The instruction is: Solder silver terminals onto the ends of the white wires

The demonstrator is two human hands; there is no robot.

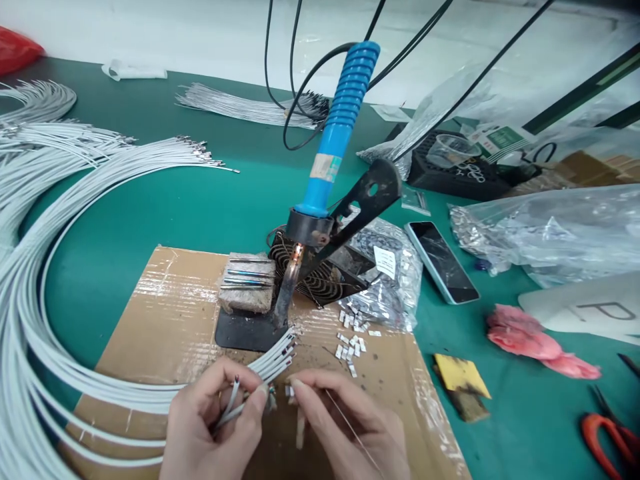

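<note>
Pinching a white cable [239,408] between thumb and forefinger, the left hand [210,433] sits at the bottom edge of the view, its other fingers curled under. Just beside it, the right hand [355,430] nips a small white piece [290,391] in its fingertips, close to the cable's bared end; a thin metal wire [350,427] lies across its fingers. Both hands hover over a taped cardboard sheet [165,313]. More cable ends [280,350] fan out just above the hands, their long white loops [45,313] sweeping off to the left. Loose white pieces [353,343] are scattered on the cardboard near a clear bag [395,287]. Beyond stands a blue-handled soldering iron [340,127], tilted in its black stand [245,330]. A phone [443,263] lies to the right on the green table [165,187], and farther back another wire bundle [240,107].
</note>
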